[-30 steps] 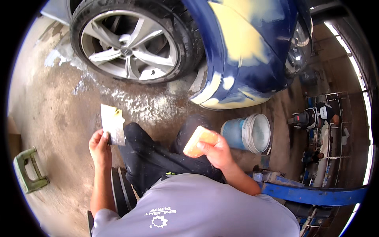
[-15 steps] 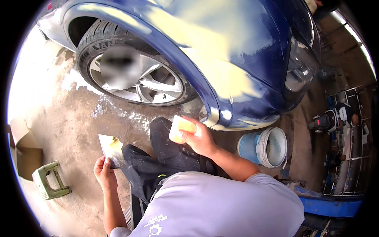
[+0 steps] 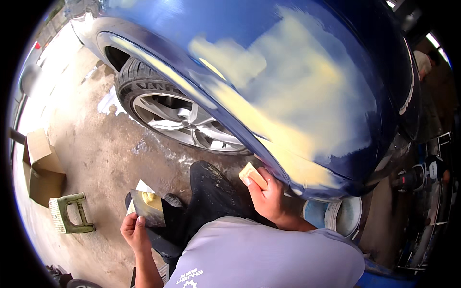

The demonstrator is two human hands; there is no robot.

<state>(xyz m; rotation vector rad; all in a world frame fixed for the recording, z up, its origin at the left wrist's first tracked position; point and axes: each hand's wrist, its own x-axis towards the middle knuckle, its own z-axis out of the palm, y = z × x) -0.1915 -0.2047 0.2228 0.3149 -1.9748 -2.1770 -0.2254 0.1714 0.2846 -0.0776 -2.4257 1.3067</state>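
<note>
My left hand (image 3: pixel 134 229) grips a thin grey plate (image 3: pixel 154 218) by its lower left corner. A lump of yellow putty (image 3: pixel 150 198) lies on it, and a white corner pokes out behind. In my right hand (image 3: pixel 270 198) is a small pale orange putty spreader (image 3: pixel 254 176), pinched between thumb and fingers. That hand is beside the lower front edge of a dark blue car fender (image 3: pixel 331 21); whether it touches the fender cannot be made out. Smoothed yellow filler (image 3: pixel 288 144) covers a broad patch of the fender and runs along the wheel arch.
The car's front wheel (image 3: pixel 187 126) stands just ahead of my knees. A blue and white bucket (image 3: pixel 348 216) is at my right, below the bumper. On the left are a green plastic stool (image 3: pixel 57 216) and an open cardboard box (image 3: pixel 45 185). A metal rack (image 3: pixel 432 230) stands far right.
The view has shifted, showing more of the fender. My right hand has brought the spreader closer to the fender's edge. My left hand has turned the plate, so its putty shows more fully.
</note>
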